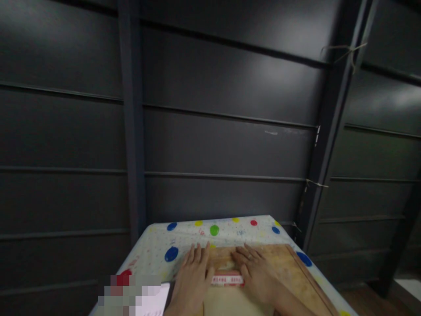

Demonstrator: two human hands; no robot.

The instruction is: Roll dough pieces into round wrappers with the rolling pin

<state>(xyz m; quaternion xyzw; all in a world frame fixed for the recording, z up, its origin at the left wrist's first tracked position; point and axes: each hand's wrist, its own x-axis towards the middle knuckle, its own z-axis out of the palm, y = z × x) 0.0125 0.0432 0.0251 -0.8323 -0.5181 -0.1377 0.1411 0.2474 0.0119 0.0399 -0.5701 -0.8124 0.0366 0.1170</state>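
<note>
A red-and-white printed strip (227, 280) sits mid-board, btwn two bare hands, at the far edge of a pale, smooth sheet (237, 303) that runs out of frame toward the worker. Lettering too small to read; whether the strip lies loose or wraps a bar, can't tell. L hand (194, 270) is laid flat just left of it, fingers straight and slightly apart, thumb out beside the strip's end. R hand (256, 270) slants in from the other side, fingers stretched and only a little apart, thumb by the strip's right end — no pinch visible on either; the undersides of both palms are hidden.

Step in hand, approx.: pressing or smoothing across the sheet w/ both palms. Next move, by the look of it, calls for even pressure L and R, w/ the strip kept square to the sheet's edge.

Beneath: a wooden board (283, 263), on a spotted tablecloth (151, 239). Lower left, a bright panel (153, 303), partly pixelated — poss. a screen. Bkgd: dark panelled wall (226, 149), w/ a cord (351, 50) tied on a post at right.
</note>
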